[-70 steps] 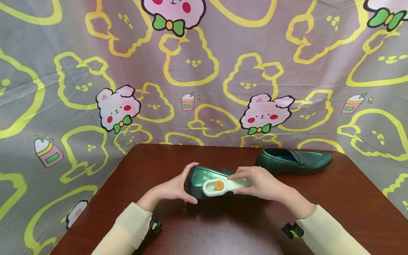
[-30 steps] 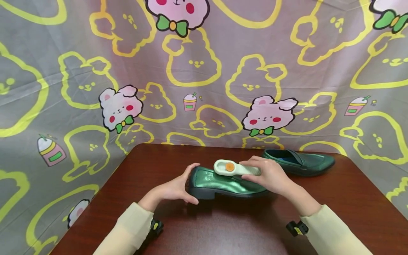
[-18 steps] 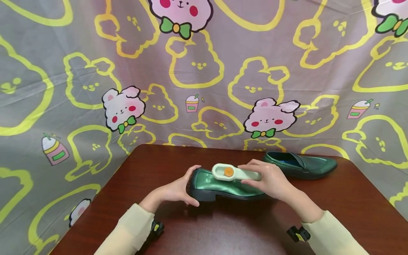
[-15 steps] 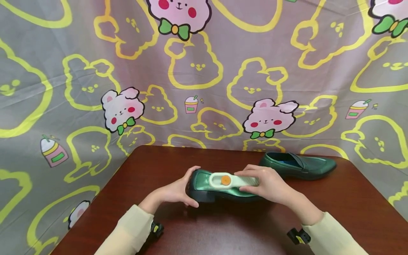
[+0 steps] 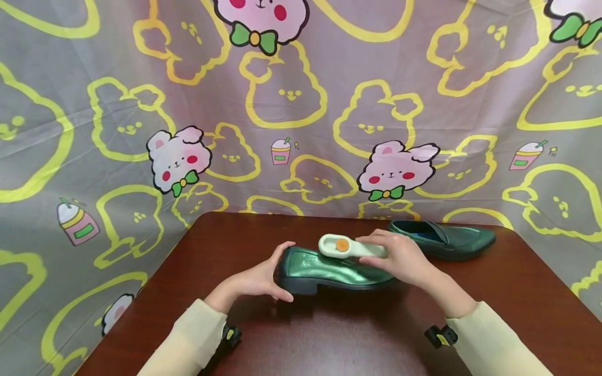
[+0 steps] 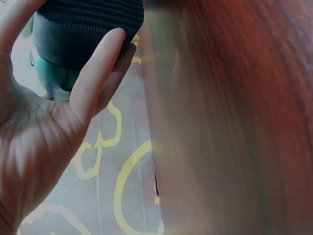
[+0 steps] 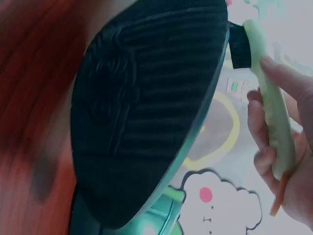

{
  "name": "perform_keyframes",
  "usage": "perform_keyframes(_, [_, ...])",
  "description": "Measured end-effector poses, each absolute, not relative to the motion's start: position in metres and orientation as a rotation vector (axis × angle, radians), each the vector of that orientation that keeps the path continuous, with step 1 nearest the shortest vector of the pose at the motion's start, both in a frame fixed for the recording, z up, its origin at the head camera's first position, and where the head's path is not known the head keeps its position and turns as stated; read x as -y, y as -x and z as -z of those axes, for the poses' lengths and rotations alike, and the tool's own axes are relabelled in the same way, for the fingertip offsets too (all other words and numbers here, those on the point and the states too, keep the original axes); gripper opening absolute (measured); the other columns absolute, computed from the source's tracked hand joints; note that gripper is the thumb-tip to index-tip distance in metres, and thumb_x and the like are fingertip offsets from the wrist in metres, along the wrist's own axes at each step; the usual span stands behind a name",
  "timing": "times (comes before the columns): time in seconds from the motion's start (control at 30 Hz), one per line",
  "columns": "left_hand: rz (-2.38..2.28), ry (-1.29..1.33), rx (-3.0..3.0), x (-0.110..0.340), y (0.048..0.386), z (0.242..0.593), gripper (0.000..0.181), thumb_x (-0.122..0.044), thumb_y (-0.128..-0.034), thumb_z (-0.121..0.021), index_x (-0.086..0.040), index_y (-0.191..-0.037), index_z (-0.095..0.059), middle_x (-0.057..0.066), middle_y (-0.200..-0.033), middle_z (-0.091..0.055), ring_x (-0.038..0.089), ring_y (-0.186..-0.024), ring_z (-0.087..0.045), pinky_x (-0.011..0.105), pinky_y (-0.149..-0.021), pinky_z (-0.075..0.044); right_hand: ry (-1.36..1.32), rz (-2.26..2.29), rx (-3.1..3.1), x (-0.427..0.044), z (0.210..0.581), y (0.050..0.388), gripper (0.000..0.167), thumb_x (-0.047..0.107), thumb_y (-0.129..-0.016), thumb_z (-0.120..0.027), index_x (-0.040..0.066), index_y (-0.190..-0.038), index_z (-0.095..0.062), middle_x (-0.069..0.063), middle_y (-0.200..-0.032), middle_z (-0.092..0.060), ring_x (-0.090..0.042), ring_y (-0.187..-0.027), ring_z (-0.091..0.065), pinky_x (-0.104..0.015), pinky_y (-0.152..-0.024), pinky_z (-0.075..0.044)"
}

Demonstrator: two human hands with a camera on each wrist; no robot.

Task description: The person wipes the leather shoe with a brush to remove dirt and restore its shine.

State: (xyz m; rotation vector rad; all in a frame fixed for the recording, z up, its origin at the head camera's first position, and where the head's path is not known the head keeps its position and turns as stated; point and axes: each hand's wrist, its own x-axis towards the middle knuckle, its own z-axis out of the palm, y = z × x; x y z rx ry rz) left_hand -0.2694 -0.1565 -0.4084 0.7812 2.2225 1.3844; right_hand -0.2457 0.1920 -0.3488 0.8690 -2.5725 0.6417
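Observation:
A metallic green loafer (image 5: 329,277) is raised above the table on its side, toe pointing right. My left hand (image 5: 256,279) grips it around the heel; in the left wrist view the thumb lies beside the black ribbed heel (image 6: 93,19). With fingers and thumb my right hand (image 5: 402,258) pinches a pale green brush (image 5: 352,249) that has an orange round button. Its head sits along the loafer's upper edge. Dark bristles (image 7: 239,46) show in the right wrist view, close to the edge of the patterned sole (image 7: 151,88). My right hand hides part of the toe.
A second green loafer (image 5: 456,240) stands upright at the table's back right, behind my right hand. The reddish-brown table (image 5: 235,230) ends at a patterned cloth backdrop (image 5: 310,104) with cartoon bears.
The brush has gone down over the loafer's side and back up to its upper edge, with the right hand holding it. The left hand keeps its grip on the heel.

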Motion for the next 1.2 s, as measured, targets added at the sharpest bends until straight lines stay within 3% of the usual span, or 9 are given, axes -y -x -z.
perform_keyframes(0.17, [-1.385, -0.800, -2.222, 0.157, 0.271, 0.409, 0.113, -0.010, -0.0727, -0.086, -0.033, -0.149, -0.006, 0.022, -0.139, -0.026, 0.028, -0.070, -0.063, 0.053, -0.059, -0.053, -0.775, -0.653, 2.553, -0.202, 0.351, 0.248, 0.040, 0.030, -0.080, -0.081, 0.015, -0.115, -0.072, 0.006, -0.094, -0.063, -0.011, -0.072, -0.050, -0.028, -0.058, -0.041])
perform_keyframes(0.33, [-1.383, -0.797, -2.223, 0.158, 0.271, 0.411, 0.114, -0.010, -0.0722, -0.087, -0.030, -0.150, -0.006, 0.022, -0.139, -0.027, 0.028, -0.069, -0.064, 0.050, -0.058, -0.054, -1.007, -0.738, 2.520, -0.199, 0.354, 0.234, 0.039, 0.030, -0.077, -0.083, 0.023, -0.114, -0.072, 0.016, -0.096, -0.061, -0.006, -0.079, -0.052, -0.025, -0.063, -0.045])
perform_keyframes(0.5, [-1.379, -0.794, -2.223, 0.158, 0.272, 0.411, 0.113, -0.010, -0.0731, -0.086, -0.031, -0.150, -0.006, 0.021, -0.141, -0.025, 0.028, -0.074, -0.064, 0.049, -0.059, -0.054, -1.187, -0.720, 2.552, -0.193, 0.359, 0.223, 0.037, 0.036, -0.082, -0.079, 0.025, -0.117, -0.071, 0.017, -0.100, -0.061, -0.003, -0.081, -0.053, -0.023, -0.064, -0.047])
perform_keyframes(0.7, [-1.393, -0.782, -2.203, 0.158, 0.272, 0.411, 0.112, -0.007, -0.0741, -0.085, -0.029, -0.150, -0.005, 0.022, -0.140, -0.025, 0.029, -0.077, -0.063, 0.047, -0.060, -0.055, -0.952, -0.732, 2.585, -0.201, 0.359, 0.232, 0.039, 0.032, -0.079, -0.082, 0.023, -0.115, -0.072, 0.015, -0.096, -0.062, -0.007, -0.081, -0.053, -0.027, -0.067, -0.047])
perform_keyframes(0.83, [-1.401, -0.776, -2.199, 0.158, 0.272, 0.411, 0.114, -0.008, -0.0736, -0.085, -0.027, -0.151, -0.004, 0.023, -0.139, -0.026, 0.029, -0.073, -0.064, 0.047, -0.059, -0.055, -0.810, -0.753, 2.608, -0.208, 0.360, 0.243, 0.037, 0.028, -0.079, -0.082, 0.018, -0.114, -0.073, 0.008, -0.095, -0.064, -0.012, -0.080, -0.052, -0.031, -0.066, -0.045])
perform_keyframes(0.97, [-1.379, -0.789, -2.226, 0.158, 0.272, 0.410, 0.114, -0.008, -0.0729, -0.086, -0.027, -0.151, -0.004, 0.021, -0.140, -0.025, 0.029, -0.081, -0.062, 0.046, -0.059, -0.055, -0.724, -0.713, 2.613, -0.213, 0.360, 0.248, 0.036, 0.028, -0.082, -0.080, 0.014, -0.114, -0.073, 0.002, -0.095, -0.065, -0.015, -0.077, -0.052, -0.033, -0.063, -0.042])
perform_keyframes(1.2, [-1.367, -0.800, -2.251, 0.158, 0.271, 0.410, 0.115, -0.006, -0.0723, -0.086, -0.024, -0.151, -0.004, 0.021, -0.139, -0.027, 0.030, -0.090, -0.058, 0.044, -0.058, -0.055, -0.856, -0.809, 2.574, -0.204, 0.355, 0.236, 0.038, 0.027, -0.079, -0.083, 0.021, -0.114, -0.072, 0.013, -0.093, -0.061, -0.011, -0.080, -0.052, -0.028, -0.065, -0.045])
